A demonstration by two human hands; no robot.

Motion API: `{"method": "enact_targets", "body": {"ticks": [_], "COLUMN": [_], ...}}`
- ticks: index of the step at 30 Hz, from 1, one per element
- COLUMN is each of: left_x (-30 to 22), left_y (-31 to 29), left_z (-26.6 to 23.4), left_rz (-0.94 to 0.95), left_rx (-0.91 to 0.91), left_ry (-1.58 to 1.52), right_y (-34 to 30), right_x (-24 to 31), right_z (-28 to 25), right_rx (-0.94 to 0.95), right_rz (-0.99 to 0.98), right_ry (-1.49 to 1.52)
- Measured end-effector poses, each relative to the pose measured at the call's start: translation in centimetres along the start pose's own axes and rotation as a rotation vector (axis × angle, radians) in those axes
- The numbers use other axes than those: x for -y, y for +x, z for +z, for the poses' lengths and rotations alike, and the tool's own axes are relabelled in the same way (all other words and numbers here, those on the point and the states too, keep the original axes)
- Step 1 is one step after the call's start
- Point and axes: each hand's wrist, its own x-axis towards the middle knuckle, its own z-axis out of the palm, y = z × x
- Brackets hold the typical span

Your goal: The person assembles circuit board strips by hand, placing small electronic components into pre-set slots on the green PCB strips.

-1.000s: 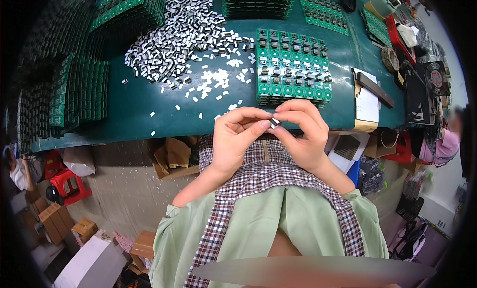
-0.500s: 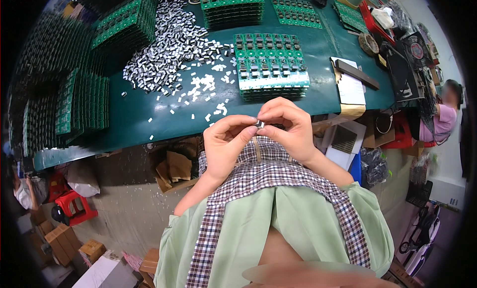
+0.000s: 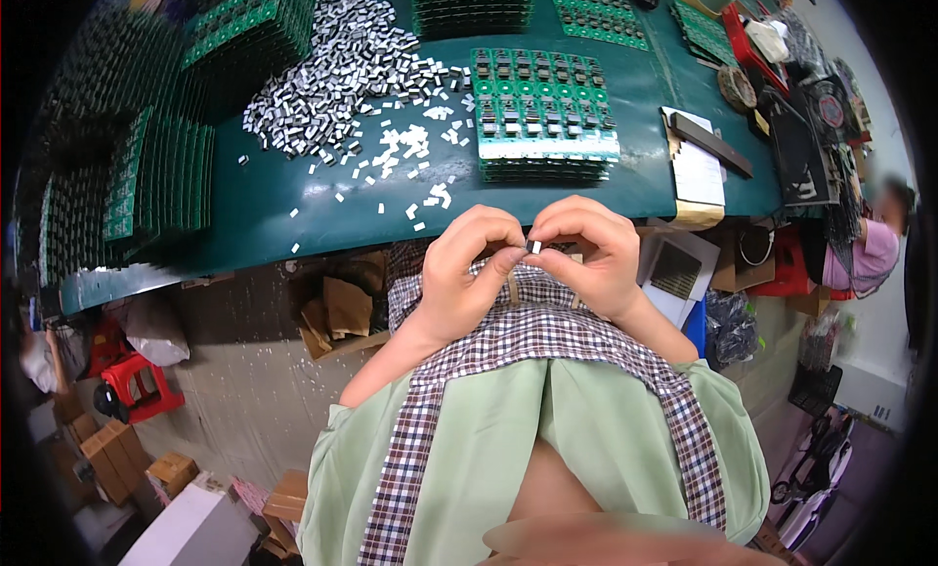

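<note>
My left hand (image 3: pixel 467 271) and my right hand (image 3: pixel 590 251) meet in front of my chest, just off the near edge of the green table (image 3: pixel 293 214). Between their fingertips they pinch one small dark and silver metal part (image 3: pixel 533 246). A stack of green circuit boards (image 3: pixel 543 117) lies on the table right beyond my hands. A big heap of the same small silver parts (image 3: pixel 337 83) lies to the left of it, with loose white pieces (image 3: pixel 405 151) scattered toward the near edge.
Tall stacks of green boards (image 3: pixel 161 180) stand at the left, more (image 3: pixel 474 4) at the back. A white pad with a dark bar (image 3: pixel 696 161) lies at the right. Another person (image 3: pixel 874 239) sits far right. Cardboard boxes (image 3: pixel 337 307) and a red stool (image 3: pixel 137 385) are under the table.
The view has tilted so the table sits higher in the picture. My hands stay together on the small part, with the fingers shifted slightly around it.
</note>
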Motion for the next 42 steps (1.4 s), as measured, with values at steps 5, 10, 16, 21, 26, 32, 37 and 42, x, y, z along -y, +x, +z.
{"method": "enact_targets", "body": {"ticks": [5,10,16,21,26,32,37,42], "left_x": [1.7,2.7,3.9,4.4,2.8,9.9,9.2,8.0], "left_y": [0.8,2.4,3.5,4.2,5.8,4.9,4.9,4.9], "left_z": [-0.1,-0.2,0.2,-0.4,-6.7,-23.1,-22.0,-20.6], "left_rz": [0.002,0.081,0.225,0.245,0.037,-0.342,-0.339,-0.381], "left_rx": [0.043,0.012,-0.109,-0.098,-0.28,-0.321,-0.337,-0.405], "left_ry": [-0.096,0.062,0.152,0.2,0.955,1.577,1.37,1.266], "right_y": [2.5,3.7,3.9,4.5,6.2,6.2,5.8,5.8], "right_x": [-0.3,0.2,-0.7,-1.3,-2.7,-2.9,-3.1,-3.1], "right_z": [-1.3,-2.1,-2.1,-1.8,-5.4,-8.4,-8.6,-8.7], "right_rx": [0.206,0.142,0.051,0.037,-0.139,-0.006,0.06,0.11], "right_rz": [0.054,-0.121,-0.182,-0.164,-0.066,-0.103,-0.1,-0.15], "right_ry": [-0.079,-0.459,-0.514,-0.489,-0.631,-0.921,-0.992,-1.059]}}
